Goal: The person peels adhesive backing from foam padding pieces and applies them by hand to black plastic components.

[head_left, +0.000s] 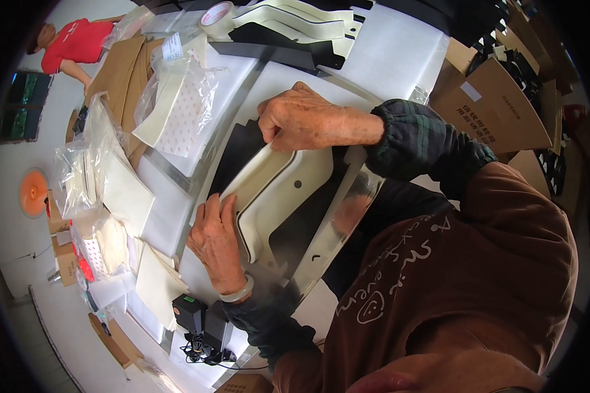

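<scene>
A cream-coloured, curved strip (259,171) runs along the raised edge of a moulded cream panel (278,196) that has a small round hole. Dark material (301,219) shows beneath and around the panel. My right hand (295,118) is closed at the strip's far end, its thumb and fingers pinching the edge. Lower down, my left hand (215,241), with a white bangle at the wrist, grips the strip's side between thumb and fingers. The left fingertips are partly hidden behind the edge.
Cream sheets in clear plastic (177,108), a tape roll (217,14) and other cream panels (288,23) lie on the white table. Black adapters with cables (203,321) sit near my left forearm. A cardboard box (498,105) stands right; a person in red (75,46) is far left.
</scene>
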Available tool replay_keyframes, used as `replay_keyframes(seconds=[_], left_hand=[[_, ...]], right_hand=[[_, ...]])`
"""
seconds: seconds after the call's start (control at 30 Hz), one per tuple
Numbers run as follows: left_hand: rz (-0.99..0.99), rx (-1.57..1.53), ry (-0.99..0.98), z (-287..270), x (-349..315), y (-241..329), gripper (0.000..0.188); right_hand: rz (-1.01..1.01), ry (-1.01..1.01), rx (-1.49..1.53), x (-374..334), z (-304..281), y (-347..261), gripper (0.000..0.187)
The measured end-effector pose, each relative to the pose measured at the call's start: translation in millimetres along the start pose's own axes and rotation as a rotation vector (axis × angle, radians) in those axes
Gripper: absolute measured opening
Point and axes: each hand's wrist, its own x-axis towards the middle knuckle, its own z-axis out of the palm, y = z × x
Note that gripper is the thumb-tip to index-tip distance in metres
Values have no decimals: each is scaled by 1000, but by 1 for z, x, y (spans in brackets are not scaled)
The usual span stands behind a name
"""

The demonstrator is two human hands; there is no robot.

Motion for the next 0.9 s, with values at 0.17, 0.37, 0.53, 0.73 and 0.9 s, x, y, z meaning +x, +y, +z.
replay_keyframes(seconds=[0.17,0.37,0.53,0.73,0.9], left_hand=[[57,-13,68,8,3,-5,18],[64,-85,98,13,3,-7,17],[97,-79,142,14,2,5,14],[49,-164,152,19,-1,-7,19],[20,-196,104,19,6,-8,17]], right_hand=[[-8,23,-30,-1,7,2,3],[-98,91,10,-2,13,10,7],[-536,134,-53,7,5,22,4],[-255,-34,265,3,4,15,2],[-655,-162,310,12,-1,18,3]])
